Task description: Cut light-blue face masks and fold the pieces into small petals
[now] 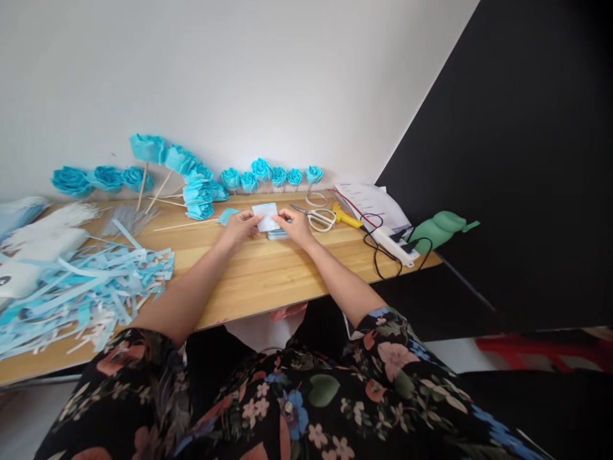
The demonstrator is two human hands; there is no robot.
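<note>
A small pale-blue square of paper (265, 216) is held up between my two hands over the table. My left hand (242, 227) pinches its left edge, and my right hand (294, 225) pinches its lower right side. Just beneath, a short stack of blue squares (278, 235) lies on the wood, partly hidden by the held piece and my right hand. A brighter blue piece of paper (227, 216) rests left of my left hand. White-handled scissors (320, 219) lie right of my right hand, beside a yellow glue gun (347, 217).
Blue paper roses (261, 169) line the wall, some on wooden sticks (158, 193). Blue and white paper strips (96, 281) cover the table's left side. At the right are a white power strip (393, 244) with black cables, printed sheets (376, 203) and a green object (438, 230).
</note>
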